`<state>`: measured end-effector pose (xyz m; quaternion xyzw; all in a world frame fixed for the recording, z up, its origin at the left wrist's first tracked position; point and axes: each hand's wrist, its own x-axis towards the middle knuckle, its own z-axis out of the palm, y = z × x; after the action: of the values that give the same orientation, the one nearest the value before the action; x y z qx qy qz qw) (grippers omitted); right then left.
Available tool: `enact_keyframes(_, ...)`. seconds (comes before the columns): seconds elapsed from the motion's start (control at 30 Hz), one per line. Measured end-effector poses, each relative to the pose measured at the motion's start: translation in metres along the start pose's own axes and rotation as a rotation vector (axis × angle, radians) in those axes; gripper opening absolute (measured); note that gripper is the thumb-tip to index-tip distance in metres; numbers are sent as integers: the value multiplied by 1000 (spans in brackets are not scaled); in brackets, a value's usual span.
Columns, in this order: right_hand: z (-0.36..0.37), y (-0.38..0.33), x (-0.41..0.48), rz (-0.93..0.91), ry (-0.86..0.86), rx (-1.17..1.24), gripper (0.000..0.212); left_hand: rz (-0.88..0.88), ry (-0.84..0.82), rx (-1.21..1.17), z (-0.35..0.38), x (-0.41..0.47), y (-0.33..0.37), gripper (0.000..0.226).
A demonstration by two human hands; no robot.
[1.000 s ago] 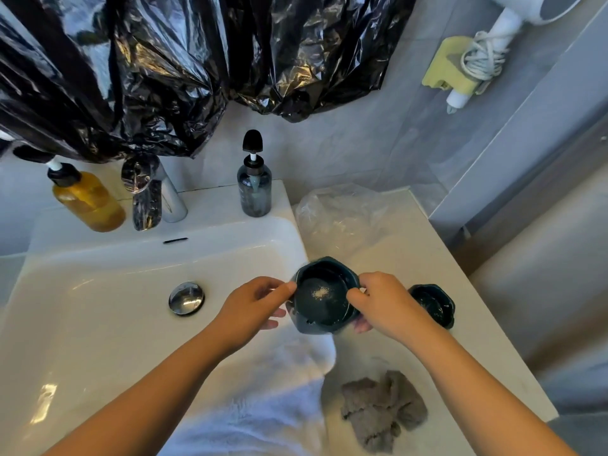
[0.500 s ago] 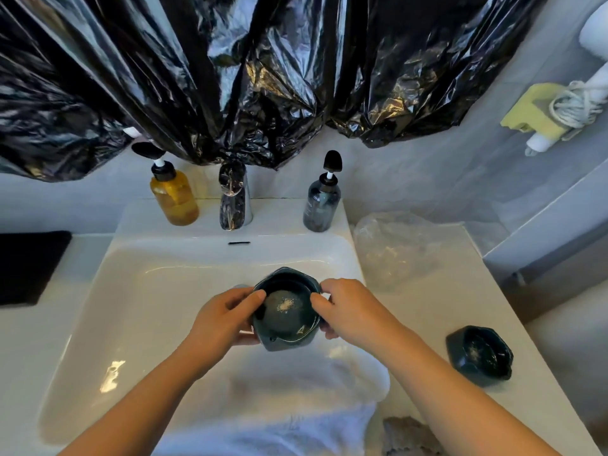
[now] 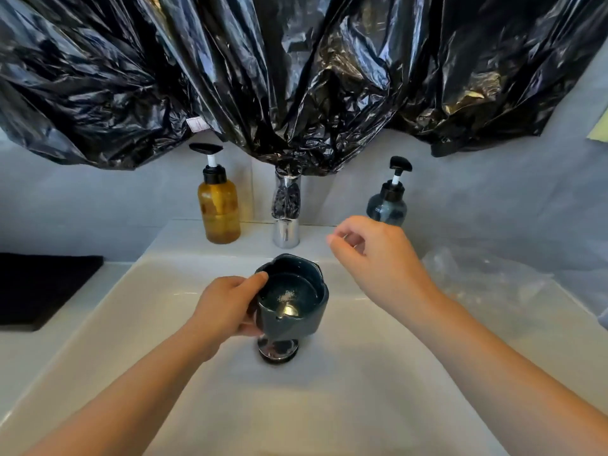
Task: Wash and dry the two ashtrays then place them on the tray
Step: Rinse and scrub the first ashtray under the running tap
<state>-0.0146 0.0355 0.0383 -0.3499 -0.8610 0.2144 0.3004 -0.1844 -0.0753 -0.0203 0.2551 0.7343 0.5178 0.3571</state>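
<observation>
A dark teal ashtray (image 3: 292, 299) with pale ash specks in its bowl hangs over the middle of the white sink (image 3: 378, 373), just above the chrome drain plug (image 3: 278, 352). My left hand (image 3: 227, 311) grips its left rim, thumb on the edge. My right hand (image 3: 378, 258) is off the ashtray, raised to the right of it with loosely curled fingers and nothing in it, in front of the chrome tap (image 3: 286, 209). The second ashtray is out of view. A black tray (image 3: 39, 287) lies on the counter at the left.
An amber pump bottle (image 3: 218, 209) stands left of the tap and a dark blue pump bottle (image 3: 388, 202) right of it. Black plastic sheeting (image 3: 296, 77) hangs over the wall behind. Crumpled clear plastic (image 3: 487, 278) lies on the counter at the right.
The ashtray has moved from the sink's right edge to over the drain. My right hand let go of it and rose toward the tap. The view swung left, losing the second ashtray.
</observation>
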Motion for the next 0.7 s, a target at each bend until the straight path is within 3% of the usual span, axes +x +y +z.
enact_keyframes(0.2,19,-2,7,-176,156,6,18,83,76,-49,5,23,-1,31)
enact_keyframes(0.5,34,-22,46,-251,265,122,34,168,119,-7,3,29,-10,34)
enact_keyframes(0.7,43,-29,73,-294,354,268,15,163,126,-36,-3,30,-13,32)
